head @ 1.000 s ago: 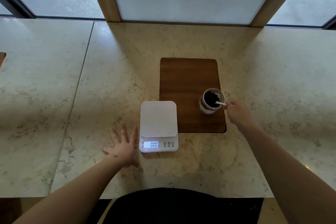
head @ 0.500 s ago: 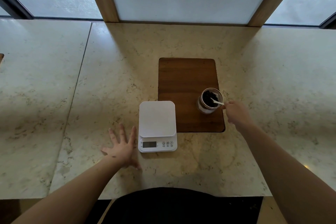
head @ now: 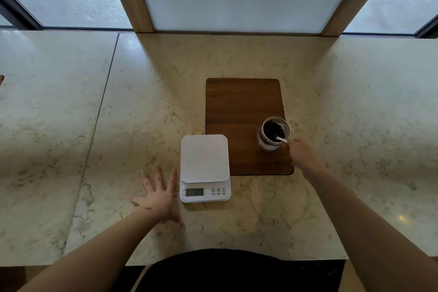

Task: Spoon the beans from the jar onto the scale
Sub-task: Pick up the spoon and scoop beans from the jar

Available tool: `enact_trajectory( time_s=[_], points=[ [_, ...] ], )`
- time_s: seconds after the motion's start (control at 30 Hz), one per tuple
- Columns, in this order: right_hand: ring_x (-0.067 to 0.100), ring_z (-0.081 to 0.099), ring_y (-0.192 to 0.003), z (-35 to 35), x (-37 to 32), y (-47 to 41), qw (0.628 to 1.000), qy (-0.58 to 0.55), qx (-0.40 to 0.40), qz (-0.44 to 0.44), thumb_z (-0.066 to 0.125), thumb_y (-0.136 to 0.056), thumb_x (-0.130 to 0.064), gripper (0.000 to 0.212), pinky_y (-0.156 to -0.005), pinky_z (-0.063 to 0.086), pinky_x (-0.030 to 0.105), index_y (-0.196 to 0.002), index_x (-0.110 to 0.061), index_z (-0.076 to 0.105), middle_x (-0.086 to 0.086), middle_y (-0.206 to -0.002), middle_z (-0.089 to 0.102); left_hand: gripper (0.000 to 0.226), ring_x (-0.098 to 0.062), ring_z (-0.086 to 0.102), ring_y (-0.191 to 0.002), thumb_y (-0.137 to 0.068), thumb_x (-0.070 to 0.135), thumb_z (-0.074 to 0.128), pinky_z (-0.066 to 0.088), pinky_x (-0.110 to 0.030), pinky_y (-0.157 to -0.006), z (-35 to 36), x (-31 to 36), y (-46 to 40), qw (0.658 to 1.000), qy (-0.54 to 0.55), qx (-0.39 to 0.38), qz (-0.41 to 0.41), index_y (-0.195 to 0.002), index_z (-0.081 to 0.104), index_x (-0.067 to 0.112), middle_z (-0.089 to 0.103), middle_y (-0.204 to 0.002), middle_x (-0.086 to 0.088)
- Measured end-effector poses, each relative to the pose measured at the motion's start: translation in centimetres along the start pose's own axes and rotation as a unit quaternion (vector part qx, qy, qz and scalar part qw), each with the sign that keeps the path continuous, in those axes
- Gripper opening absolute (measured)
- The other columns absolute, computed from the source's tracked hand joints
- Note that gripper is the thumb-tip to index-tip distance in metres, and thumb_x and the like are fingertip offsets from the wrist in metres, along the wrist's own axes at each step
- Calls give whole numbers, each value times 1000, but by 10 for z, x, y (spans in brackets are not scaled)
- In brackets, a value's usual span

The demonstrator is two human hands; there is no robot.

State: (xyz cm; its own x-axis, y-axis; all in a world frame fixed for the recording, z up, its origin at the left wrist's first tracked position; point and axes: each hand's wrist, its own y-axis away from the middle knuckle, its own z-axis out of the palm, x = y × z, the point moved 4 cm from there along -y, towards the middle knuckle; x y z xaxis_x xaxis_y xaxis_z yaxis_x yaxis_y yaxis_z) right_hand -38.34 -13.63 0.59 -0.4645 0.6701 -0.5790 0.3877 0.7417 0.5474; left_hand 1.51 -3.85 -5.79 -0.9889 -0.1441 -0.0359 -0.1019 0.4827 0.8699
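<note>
Beans [head: 272,129], dark and small, fill the upper part of a clear glass jar [head: 273,134] that stands upright near the right edge of a wooden board [head: 237,111] set into the marble counter [head: 147,92]. Glass of that kind is likely rigid, smooth and breakable, so it would tip or slide if pushed from the side. The beans themselves look dry and loose, light enough to roll off a shallow scoop if it is tilted. A white spoon [head: 281,139] leans in the jar with its bowl buried among the beans and its handle sticking out over the near right rim. That handle end is the sensible place to hold it, and the right hand [head: 302,154] is there now, fingers pinched closed on the tip. The spoon looks like thin plastic, light and slightly flexible.

The white digital scale [head: 205,168] sits on the counter just left of the board, its platform bare and its display dim and unreadable. No beans lie on it yet. The left hand [head: 157,199] rests flat on the counter just beside the scale's left edge, fingers spread, holding nothing.
</note>
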Motion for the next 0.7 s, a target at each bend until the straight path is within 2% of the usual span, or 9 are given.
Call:
enact_trajectory(
  time_s=[0.23, 0.43, 0.7],
  points=[
    [19, 36, -55, 2, -1, 5, 998, -55, -3, 30, 38, -104, -21, 23, -50, 30, 30, -87, -9, 49, 7, -70, 37, 168, -49, -57, -124, -41, 84, 81, 10, -91, -104, 1, -2, -5, 1000, 5, 0, 3, -114, -65, 45, -76, -121, -4],
    [19, 39, -56, 2, -2, 8, 998, -55, -1, 33, 37, -104, -24, 31, -50, 32, 29, -84, -9, 56, 5, -67, 39, 169, -50, -57, -123, -39, 84, 82, 10, -91, -103, 2, -3, -6, 1000, 7, 1, 2, -115, -64, 46, -77, -120, -3],
    [20, 38, -53, 2, 2, 8, 998, -59, 2, 21, 37, -103, -26, 32, -54, 32, 33, -78, -12, 52, 3, -61, 37, 167, -50, -57, -124, -47, 81, 84, 10, -91, -104, 1, 0, -2, 1000, 2, -1, 1, -119, -62, 44, -75, -123, -6]
  ],
)
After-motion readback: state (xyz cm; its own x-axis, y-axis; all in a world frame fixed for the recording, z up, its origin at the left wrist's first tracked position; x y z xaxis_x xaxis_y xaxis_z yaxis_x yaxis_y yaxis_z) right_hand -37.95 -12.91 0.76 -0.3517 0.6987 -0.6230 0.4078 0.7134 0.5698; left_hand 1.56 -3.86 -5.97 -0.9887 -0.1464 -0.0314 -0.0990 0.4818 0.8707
